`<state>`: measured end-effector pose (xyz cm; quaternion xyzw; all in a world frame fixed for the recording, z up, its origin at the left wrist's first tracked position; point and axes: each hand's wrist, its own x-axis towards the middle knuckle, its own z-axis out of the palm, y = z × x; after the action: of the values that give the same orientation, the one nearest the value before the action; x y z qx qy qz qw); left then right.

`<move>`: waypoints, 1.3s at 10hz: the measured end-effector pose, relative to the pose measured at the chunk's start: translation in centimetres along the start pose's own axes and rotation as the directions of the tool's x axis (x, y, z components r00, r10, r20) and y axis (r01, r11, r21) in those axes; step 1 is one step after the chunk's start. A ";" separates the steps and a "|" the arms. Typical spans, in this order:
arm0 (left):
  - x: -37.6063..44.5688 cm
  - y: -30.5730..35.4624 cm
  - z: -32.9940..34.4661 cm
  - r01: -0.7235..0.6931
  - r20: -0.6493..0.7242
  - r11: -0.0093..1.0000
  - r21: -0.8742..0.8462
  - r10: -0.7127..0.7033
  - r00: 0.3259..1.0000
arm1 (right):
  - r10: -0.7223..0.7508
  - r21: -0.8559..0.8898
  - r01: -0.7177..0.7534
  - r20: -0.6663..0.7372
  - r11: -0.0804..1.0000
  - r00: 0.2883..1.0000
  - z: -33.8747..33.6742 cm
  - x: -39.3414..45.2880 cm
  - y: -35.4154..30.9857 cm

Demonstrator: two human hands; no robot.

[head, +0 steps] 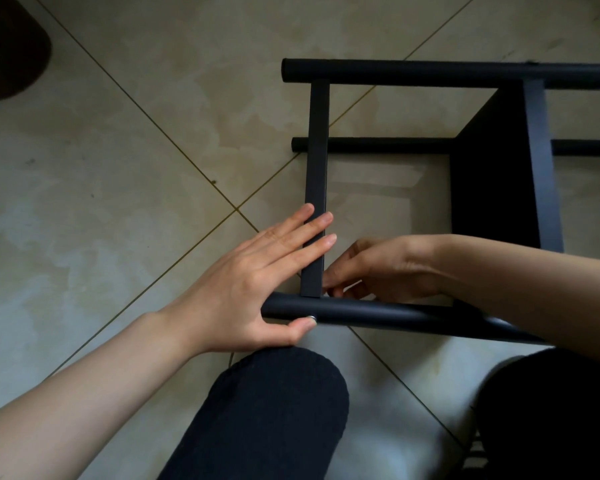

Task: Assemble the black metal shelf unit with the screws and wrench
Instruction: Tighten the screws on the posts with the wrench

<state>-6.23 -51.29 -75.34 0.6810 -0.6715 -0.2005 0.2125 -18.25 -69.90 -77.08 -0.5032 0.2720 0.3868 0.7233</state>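
Observation:
The black metal shelf unit (430,74) lies on its side on the tiled floor. A flat crossbar (316,150) runs from the far round tube down to the near round tube (378,311). My left hand (257,282) lies with straight fingers across the crossbar's lower part, and its thumb presses a silver screw head (311,318) on the near tube. My right hand (378,268) reaches inside the frame, fingertips curled and pinching at the joint just right of the crossbar's foot. What it pinches is hidden. No wrench is in view.
A black shelf panel (492,181) stands inside the frame at right, beside a second flat crossbar (544,168). My knees in dark trousers (274,410) sit just below the near tube. A dark round object (11,50) lies at the top left.

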 end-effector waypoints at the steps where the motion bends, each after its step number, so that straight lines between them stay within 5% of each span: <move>1: 0.0 0.0 0.0 0.001 0.000 1.000 -0.006 -0.001 1.000 | -0.006 0.012 0.006 -0.045 1.000 0.999 0.3 0.2 0.2; 13: 0.0 0.0 0.2 0.008 -0.007 1.000 -0.006 -0.008 1.000 | -0.015 0.019 0.016 -0.015 1.000 1.000 0.1 0.2 0.4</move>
<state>-6.33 -51.24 -75.47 0.6837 -0.6674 -0.2011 0.2161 -18.45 -69.66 -77.38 -0.5013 0.2770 0.3750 0.7290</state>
